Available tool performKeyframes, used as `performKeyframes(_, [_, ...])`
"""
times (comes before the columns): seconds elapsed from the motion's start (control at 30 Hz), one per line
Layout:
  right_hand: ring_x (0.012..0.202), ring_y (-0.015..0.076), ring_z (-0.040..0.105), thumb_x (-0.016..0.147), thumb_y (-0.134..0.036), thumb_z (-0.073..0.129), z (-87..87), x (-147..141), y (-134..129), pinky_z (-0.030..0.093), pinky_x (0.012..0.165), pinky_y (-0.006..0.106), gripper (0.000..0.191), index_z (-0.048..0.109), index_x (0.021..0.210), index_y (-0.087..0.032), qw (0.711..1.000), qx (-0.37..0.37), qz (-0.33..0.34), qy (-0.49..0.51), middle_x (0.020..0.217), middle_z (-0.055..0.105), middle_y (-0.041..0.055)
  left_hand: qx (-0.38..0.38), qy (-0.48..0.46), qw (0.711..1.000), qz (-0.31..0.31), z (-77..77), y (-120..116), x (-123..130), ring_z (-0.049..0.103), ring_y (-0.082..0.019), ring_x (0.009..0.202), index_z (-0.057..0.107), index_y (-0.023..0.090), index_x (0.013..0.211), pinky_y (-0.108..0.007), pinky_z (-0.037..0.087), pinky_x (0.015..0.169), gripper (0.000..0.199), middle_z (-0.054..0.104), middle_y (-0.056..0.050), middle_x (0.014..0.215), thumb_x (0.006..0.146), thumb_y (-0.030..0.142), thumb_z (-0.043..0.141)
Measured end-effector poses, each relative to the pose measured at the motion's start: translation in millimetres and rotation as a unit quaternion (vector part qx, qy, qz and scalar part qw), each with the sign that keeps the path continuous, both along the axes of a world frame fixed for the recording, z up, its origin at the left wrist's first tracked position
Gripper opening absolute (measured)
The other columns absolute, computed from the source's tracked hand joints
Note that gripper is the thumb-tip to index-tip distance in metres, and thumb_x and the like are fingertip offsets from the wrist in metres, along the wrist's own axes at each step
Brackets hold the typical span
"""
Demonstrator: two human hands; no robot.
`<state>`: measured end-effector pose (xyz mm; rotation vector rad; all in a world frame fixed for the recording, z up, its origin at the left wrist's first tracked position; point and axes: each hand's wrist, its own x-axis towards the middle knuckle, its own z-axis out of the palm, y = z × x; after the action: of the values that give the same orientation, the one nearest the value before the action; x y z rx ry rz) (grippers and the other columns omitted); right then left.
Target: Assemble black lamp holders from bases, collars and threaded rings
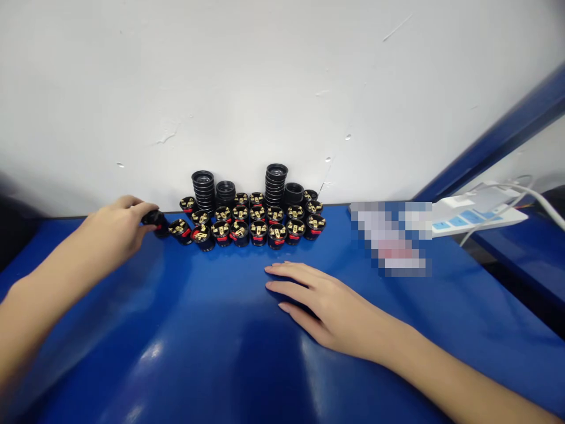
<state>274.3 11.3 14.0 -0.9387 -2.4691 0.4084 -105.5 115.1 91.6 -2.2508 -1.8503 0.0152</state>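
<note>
My left hand (pixel 121 224) is closed around a black cylindrical connector part (pixel 155 222) at the left end of a group of similar pieces. Fingers and thumb cover part of it, and a bit of red shows near the thumb. Beside it, rows of black round connector parts (pixel 258 231) with brass contacts facing up and red tabs stand close together. Two tall stacks of black threaded rings (pixel 203 189) rise behind them, along with shorter stacks. My right hand (pixel 313 300) rests with fingers stretched out over the blue table, in front of the rows, holding nothing.
The blue table (pixel 212 341) meets a white wall (pixel 273 88) behind the parts. To the right lie a blurred-out flat object (pixel 388 241) and a white power strip (pixel 481 219) with white cables (pixel 542 200). A blue metal frame bar (pixel 494 138) slants up at the right.
</note>
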Motion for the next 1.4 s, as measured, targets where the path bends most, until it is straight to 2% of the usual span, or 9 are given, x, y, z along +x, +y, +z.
performKeyframes(0.23, [0.138,0.0325,0.073,0.110,-0.018,0.059,0.2,-1,0,0.058,0.123,0.051,0.032,0.076,0.137,-0.015,1.000,-0.006,-0.001,0.002,0.152,0.073,0.0184,0.008,0.004,1.000,0.017,-8.9,25,-11,0.076,-0.038,0.118,0.063,0.007,0.142,-0.054,0.058,0.108,0.047,0.069,-0.011,0.122,0.118,0.038,0.036])
performKeyframes(0.43, [0.140,0.0310,0.072,0.111,-0.019,0.059,0.3,-1,-1,0.056,0.125,0.050,0.032,0.076,0.138,-0.014,1.000,-0.008,-0.002,-0.001,0.154,0.072,0.0171,0.013,0.053,0.998,0.007,-9.9,30,-10,0.074,-0.040,0.115,0.058,0.004,0.142,-0.046,0.058,0.098,0.043,0.073,-0.024,0.132,0.111,0.031,0.047])
performKeyframes(0.6, [0.140,0.0305,0.071,0.112,-0.020,0.058,-0.1,0,-1,0.056,0.125,0.049,0.032,0.076,0.138,-0.015,1.000,-0.013,-0.004,-0.004,0.154,0.071,0.0167,0.040,0.046,0.998,-0.019,-14.3,31,-15,0.075,-0.036,0.107,0.062,0.007,0.140,-0.043,0.057,0.094,0.042,0.075,-0.021,0.131,0.113,0.032,0.043])
performKeyframes(0.7, [0.141,0.0302,0.071,0.111,-0.020,0.059,-1.3,0,0,0.056,0.125,0.048,0.032,0.076,0.138,-0.016,1.000,-0.012,-0.002,-0.005,0.154,0.071,0.0164,0.057,0.033,0.997,-0.038,-17.9,28,-16,0.073,-0.034,0.107,0.062,0.008,0.141,-0.045,0.058,0.095,0.041,0.076,-0.020,0.129,0.113,0.031,0.044])
performKeyframes(0.83, [0.141,0.0301,0.071,0.111,-0.020,0.059,-2.1,0,0,0.056,0.125,0.048,0.032,0.076,0.138,-0.016,1.000,-0.009,-0.002,-0.002,0.154,0.071,0.0169,0.160,0.015,0.982,-0.097,-20.4,13,-4,0.065,-0.036,0.129,0.061,0.006,0.144,-0.052,0.054,0.113,0.043,0.065,-0.024,0.146,0.114,0.032,0.045])
performKeyframes(0.9, [0.141,0.0299,0.071,0.111,-0.020,0.059,-2.1,0,0,0.056,0.125,0.048,0.031,0.076,0.137,-0.016,1.000,-0.009,-0.001,-0.001,0.154,0.071,0.0169,0.186,-0.019,0.974,-0.130,-21.7,2,5,0.066,-0.034,0.128,0.065,0.009,0.139,-0.050,0.054,0.115,0.041,0.067,-0.021,0.142,0.116,0.033,0.041])
performKeyframes(1.17, [0.140,0.0305,0.071,0.111,-0.019,0.059,-1.3,-1,0,0.056,0.125,0.048,0.031,0.077,0.136,-0.014,1.000,-0.008,0.000,0.000,0.153,0.072,0.0176,0.092,-0.093,0.976,-0.172,-36.4,-19,8,0.081,-0.033,0.109,0.075,0.021,0.132,-0.047,0.062,0.101,0.044,0.078,-0.012,0.134,0.111,0.048,0.047])
performKeyframes(1.3, [0.140,0.0304,0.071,0.111,-0.019,0.059,-1.2,-2,1,0.056,0.125,0.049,0.031,0.076,0.137,-0.015,1.000,-0.009,0.000,-0.001,0.153,0.072,0.0174,0.047,-0.089,0.981,-0.164,-31.6,-25,-4,0.081,-0.027,0.089,0.077,0.022,0.123,-0.042,0.064,0.083,0.040,0.080,-0.010,0.122,0.110,0.048,0.050])
performKeyframes(1.4, [0.140,0.0306,0.071,0.111,-0.020,0.059,-1.7,-1,1,0.057,0.124,0.049,0.031,0.076,0.137,-0.015,1.000,-0.013,0.000,-0.001,0.153,0.071,0.0172,-0.015,-0.117,0.973,-0.197,-26.5,-36,-1,0.079,-0.022,0.081,0.079,0.026,0.119,-0.034,0.062,0.076,0.030,0.080,-0.005,0.111,0.108,0.046,0.060])
